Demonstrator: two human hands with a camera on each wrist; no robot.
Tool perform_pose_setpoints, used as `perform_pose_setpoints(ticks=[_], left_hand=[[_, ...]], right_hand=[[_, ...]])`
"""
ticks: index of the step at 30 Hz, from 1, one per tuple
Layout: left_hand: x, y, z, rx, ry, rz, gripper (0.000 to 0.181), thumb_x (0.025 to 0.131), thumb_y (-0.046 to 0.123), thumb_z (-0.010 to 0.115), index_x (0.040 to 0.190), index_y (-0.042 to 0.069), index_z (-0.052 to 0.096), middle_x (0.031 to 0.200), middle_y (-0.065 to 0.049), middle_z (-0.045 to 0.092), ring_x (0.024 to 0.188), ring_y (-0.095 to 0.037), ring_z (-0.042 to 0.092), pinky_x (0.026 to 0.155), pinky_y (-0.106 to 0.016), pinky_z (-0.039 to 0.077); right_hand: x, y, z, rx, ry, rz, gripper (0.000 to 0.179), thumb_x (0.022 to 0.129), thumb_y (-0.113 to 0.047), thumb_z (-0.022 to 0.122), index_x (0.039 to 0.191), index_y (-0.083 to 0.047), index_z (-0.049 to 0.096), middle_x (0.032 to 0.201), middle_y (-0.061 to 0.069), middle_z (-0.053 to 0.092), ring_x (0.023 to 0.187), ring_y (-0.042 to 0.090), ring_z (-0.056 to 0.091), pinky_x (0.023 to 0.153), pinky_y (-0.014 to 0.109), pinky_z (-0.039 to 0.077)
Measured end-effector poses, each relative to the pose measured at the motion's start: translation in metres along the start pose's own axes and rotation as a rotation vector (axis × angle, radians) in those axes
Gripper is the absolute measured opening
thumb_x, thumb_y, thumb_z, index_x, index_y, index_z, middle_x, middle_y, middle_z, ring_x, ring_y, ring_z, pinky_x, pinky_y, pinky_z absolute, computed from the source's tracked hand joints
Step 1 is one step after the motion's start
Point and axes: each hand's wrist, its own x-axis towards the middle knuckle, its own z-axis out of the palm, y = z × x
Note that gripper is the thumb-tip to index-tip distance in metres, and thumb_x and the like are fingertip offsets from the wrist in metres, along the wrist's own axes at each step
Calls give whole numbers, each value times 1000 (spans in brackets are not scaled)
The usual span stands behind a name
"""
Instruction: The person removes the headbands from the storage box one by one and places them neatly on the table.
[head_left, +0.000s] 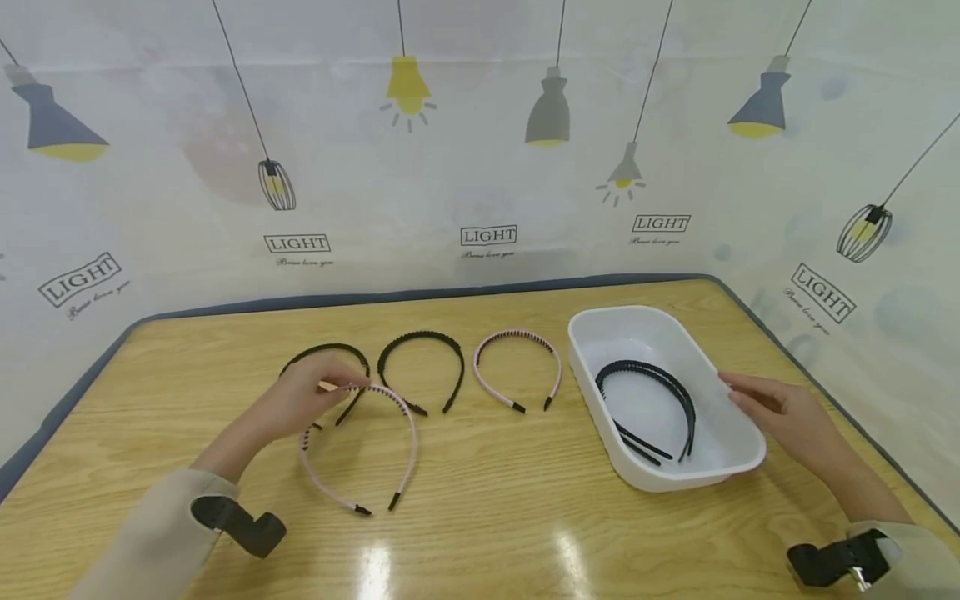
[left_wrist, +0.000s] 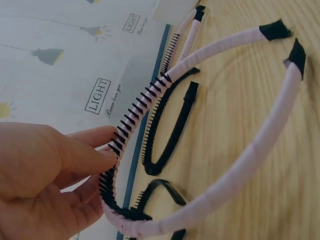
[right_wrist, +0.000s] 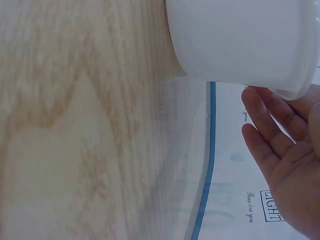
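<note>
My left hand (head_left: 311,392) pinches a pink headband (head_left: 411,442) at the top of its curve. Black teeth line the inside of this headband (left_wrist: 240,182), and its black-tipped ends point down toward the table. Behind it lie a black headband (head_left: 333,346), partly covered by the hand, and another black headband (head_left: 423,335). A second pink headband (head_left: 517,333) lies to their right. My right hand (head_left: 787,417) touches the right rim of a white tub (head_left: 600,417) with its fingers (right_wrist: 265,145) mostly straight. Inside the tub are black headbands (head_left: 686,400), lying close together.
The wood-grain table (head_left: 480,517) ends at a blue-grey edge strip (head_left: 450,292). Behind it rises a pale cloth backdrop (head_left: 480,167) printed with lamps and the word LIGHT. Dark devices are strapped at both wrists.
</note>
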Motion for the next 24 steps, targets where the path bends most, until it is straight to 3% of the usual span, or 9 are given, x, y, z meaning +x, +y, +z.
perform_pose_setpoints(ticks=[2,6,9,15,17,19,24], left_hand=[[-3,-3,0,0,-18,4,25,86,-8,55,105,3,67,101,-11,61,96,-29,55,78,-41,50],[-9,-8,-1,-13,-58,18,26,86,-9,55,106,2,67,101,-11,61,96,-29,56,79,-40,50],[-13,-11,-2,-36,-80,7,27,86,-10,54,107,2,66,103,-12,61,97,-30,56,78,-39,51],[-23,-16,-1,-44,-106,-11,27,85,-8,56,107,3,66,102,-9,61,97,-29,56,81,-42,49],[-26,-17,-1,-54,-114,-9,25,85,-8,56,106,3,66,101,-8,61,96,-29,56,81,-43,49],[-27,-18,-1,-60,-119,-10,24,85,-7,57,106,2,66,100,-9,61,95,-29,57,81,-43,49],[-32,-21,-1,-40,-113,-33,23,85,-6,58,105,2,66,99,-7,62,93,-26,58,79,-38,50]], right_hand=[[0,0,0,-9,-1,6,35,94,-17,54,121,6,56,118,17,57,95,-24,37,71,3,40],[-1,-2,0,-5,-1,3,36,94,-17,53,121,7,56,118,25,55,94,-24,37,71,3,40],[-1,-3,0,-1,-3,5,37,94,-19,53,121,6,55,118,17,57,94,-24,37,71,3,40],[-1,-3,0,3,-3,6,38,94,-21,53,122,5,56,113,-11,53,94,-23,39,71,4,41],[-1,-3,0,6,-3,1,37,94,-20,53,122,5,56,112,-13,53,94,-23,39,71,4,41],[0,-2,0,6,-5,1,37,94,-20,53,122,5,56,113,-9,54,94,-23,39,71,4,41],[0,-3,0,-11,-12,7,38,94,-21,53,122,5,55,119,18,56,95,-24,37,71,3,40]])
